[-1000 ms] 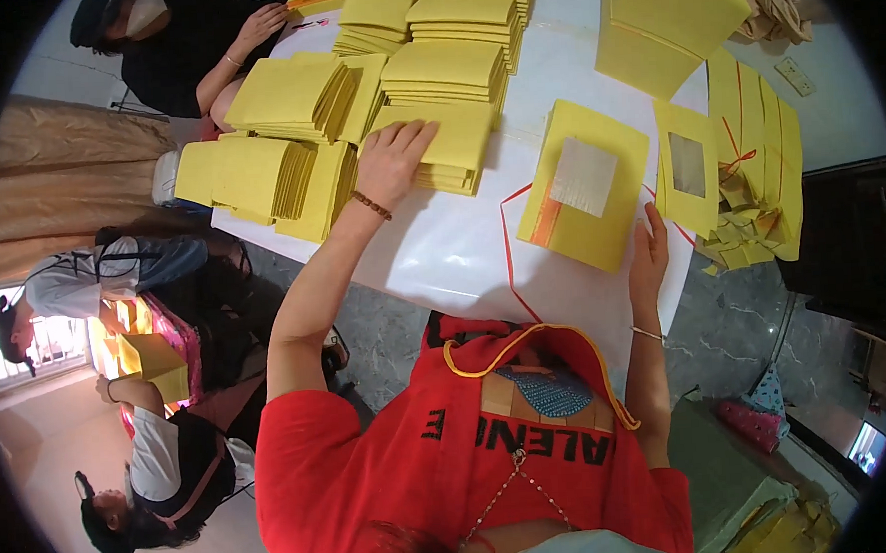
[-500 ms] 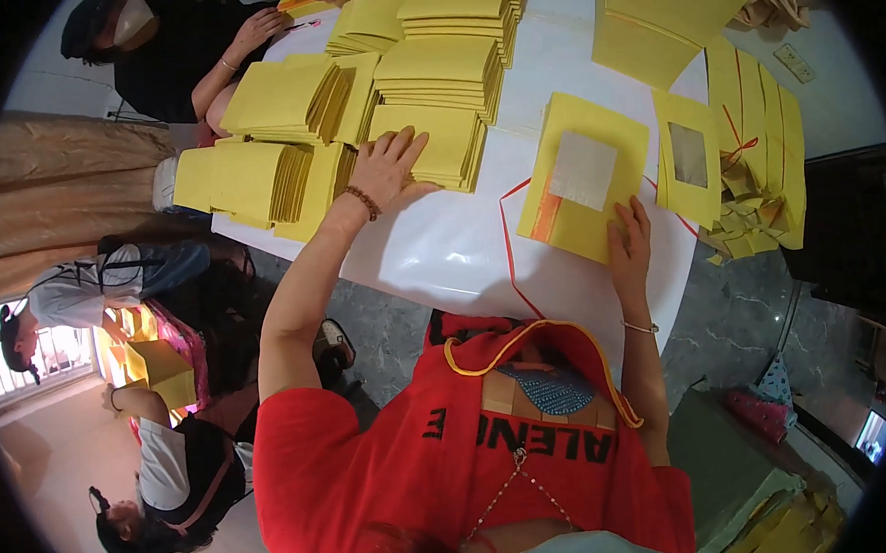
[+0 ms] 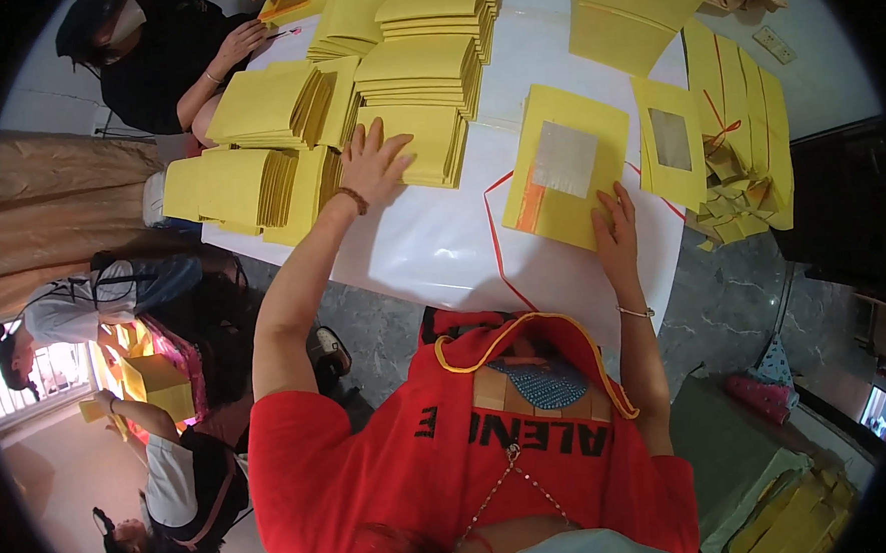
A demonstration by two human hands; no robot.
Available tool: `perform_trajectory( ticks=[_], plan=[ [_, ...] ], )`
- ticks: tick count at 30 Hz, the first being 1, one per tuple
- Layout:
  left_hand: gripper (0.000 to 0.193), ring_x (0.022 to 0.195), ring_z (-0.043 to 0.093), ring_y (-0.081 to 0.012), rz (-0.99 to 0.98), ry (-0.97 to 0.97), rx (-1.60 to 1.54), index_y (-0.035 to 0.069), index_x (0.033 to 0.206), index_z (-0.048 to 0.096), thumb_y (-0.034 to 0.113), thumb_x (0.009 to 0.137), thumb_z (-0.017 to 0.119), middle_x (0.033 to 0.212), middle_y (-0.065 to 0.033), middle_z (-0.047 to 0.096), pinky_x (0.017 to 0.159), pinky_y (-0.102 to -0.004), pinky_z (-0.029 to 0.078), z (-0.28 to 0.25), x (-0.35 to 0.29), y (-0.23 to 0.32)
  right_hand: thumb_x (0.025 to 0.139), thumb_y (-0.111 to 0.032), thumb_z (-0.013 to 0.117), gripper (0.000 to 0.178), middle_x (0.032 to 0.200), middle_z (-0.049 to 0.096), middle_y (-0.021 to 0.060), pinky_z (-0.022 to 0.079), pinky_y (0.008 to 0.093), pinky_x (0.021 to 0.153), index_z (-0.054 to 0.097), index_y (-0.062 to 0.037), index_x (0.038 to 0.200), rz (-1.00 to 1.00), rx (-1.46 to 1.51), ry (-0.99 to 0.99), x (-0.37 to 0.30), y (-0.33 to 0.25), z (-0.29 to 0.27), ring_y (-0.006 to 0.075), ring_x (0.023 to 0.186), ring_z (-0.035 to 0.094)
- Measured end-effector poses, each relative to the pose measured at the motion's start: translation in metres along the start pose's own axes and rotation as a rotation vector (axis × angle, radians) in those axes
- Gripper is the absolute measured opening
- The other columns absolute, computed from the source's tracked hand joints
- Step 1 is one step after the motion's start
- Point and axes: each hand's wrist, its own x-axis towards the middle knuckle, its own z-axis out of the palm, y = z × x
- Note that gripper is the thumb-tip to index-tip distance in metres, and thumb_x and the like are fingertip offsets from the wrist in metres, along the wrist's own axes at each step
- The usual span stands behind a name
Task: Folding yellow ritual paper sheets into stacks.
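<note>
My left hand [image 3: 377, 166] lies with spread fingers on the near edge of a low stack of yellow paper envelopes or folders [image 3: 430, 137]. My right hand [image 3: 617, 229], its fingers stretched out, rests at the lower right edge of a yellow pack [image 3: 604, 133] and grips nothing. That pack has a grey rectangular panel [image 3: 565, 158] and an orange strip beside it. A red ribbon [image 3: 493, 236] trails from the pack's left side to the table's near edge. Just right of it lies another yellow piece with a grey panel [image 3: 670, 142].
More yellow stacks [image 3: 417, 68] fill the table's left and far side. A large yellow block [image 3: 630, 16] stands at the far right, near tied yellow bundles [image 3: 766, 129]. Across the table sits a person in black [image 3: 157, 71]. Two other people handle yellow paper at lower left.
My left hand has slid slightly towards the stack's left edge, and its fingers have spread wider. My right hand stays at the pack's edge. The whole view has shifted a little.
</note>
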Motion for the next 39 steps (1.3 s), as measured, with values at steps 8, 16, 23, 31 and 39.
perform_trajectory(
  ticks=[8,16,23,31,39],
  plan=[
    [0.054,0.133,0.019,-0.0410,0.067,0.132,0.003,0.026,0.132,0.043,0.057,0.087,0.041,0.145,-0.0173,0.026,0.106,-0.0555,0.012,0.007,0.003,-0.001,0.087,-0.013,0.056,0.033,0.140,0.034,0.0125,0.035,0.0316,0.099,0.055,-0.0032,0.118,0.053,0.060,0.005,-0.001,0.004,-0.001,0.0263,0.127,0.036],
    [0.053,0.134,0.022,-0.0339,0.023,0.037,-0.031,0.023,0.132,0.044,0.055,0.091,0.034,0.144,-0.0156,0.028,0.105,-0.0558,0.014,-0.016,0.005,-0.003,0.080,-0.014,0.064,0.033,0.135,0.043,0.0128,0.031,0.0390,0.104,0.060,-0.0068,0.112,-0.124,-0.168,0.092,0.009,0.001,-0.010,0.0312,0.129,0.033],
    [0.036,0.113,0.046,-0.0328,0.350,0.437,-0.205,0.007,0.114,0.057,0.024,0.082,0.061,0.123,-0.0149,0.051,0.093,-0.0458,0.034,-0.035,0.003,0.078,0.079,-0.013,0.064,0.030,0.124,0.053,0.0128,0.036,0.0407,0.100,0.062,-0.0060,0.108,-0.277,-0.235,0.070,0.014,-0.008,-0.011,0.0337,0.125,0.040],
    [0.047,0.104,0.049,-0.0333,0.772,0.053,-0.290,0.003,0.116,0.054,0.020,0.075,0.069,0.115,-0.0167,0.052,0.090,-0.0406,0.041,0.011,-0.016,0.152,0.081,-0.012,0.063,0.027,0.122,0.056,0.0104,0.037,0.0358,0.101,0.062,-0.0039,0.107,-0.088,-0.001,-0.071,0.016,0.001,-0.005,0.0287,0.126,0.042],
    [0.030,0.087,0.054,-0.0290,0.693,0.027,-0.446,0.003,0.104,0.061,0.015,0.077,0.066,0.094,-0.0109,0.059,0.079,-0.0357,0.047,0.003,-0.010,0.152,0.087,-0.011,0.059,0.022,0.117,0.060,0.0090,0.035,0.0321,0.100,0.063,-0.0026,0.106,0.038,0.291,-0.075,0.018,0.010,-0.007,0.0256,0.128,0.040]
  ],
)
